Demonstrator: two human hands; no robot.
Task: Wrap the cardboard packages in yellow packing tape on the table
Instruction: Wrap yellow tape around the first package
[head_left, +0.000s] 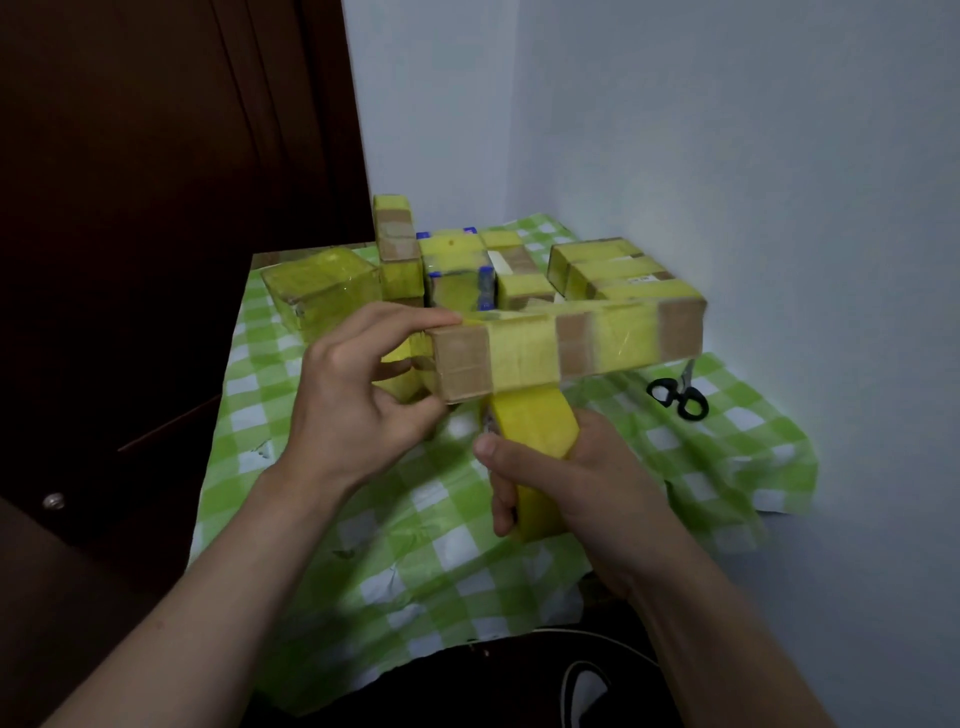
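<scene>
A table draped in a green-and-white checked cloth (415, 519) stands in the corner beside a dark wooden door (156, 208) and two pale walls. At its far side lies one cluster of taped cardboard packages (467, 270); about six can be made out, though where some of them end is hard to tell: one nearly all-yellow block at the left, one upright narrow box just beside it, two or so in the middle with blue marks, and two stacked at the right. One long cardboard package (571, 343) is held above the cloth, in front of that cluster, roughly level and reaching to the right; three yellow bands cross its near face, with bare cardboard between them. The left hand (358, 395) clamps the package's left end, fingers on top and thumb beneath. The right hand (576, 483) is closed around one roll of yellow packing tape (535, 457), just below the package, with a strip running up from the roll to the package's underside. One pair of black-handled scissors (678, 397) rests on the cloth to the right, partly hidden under the package's far end.
</scene>
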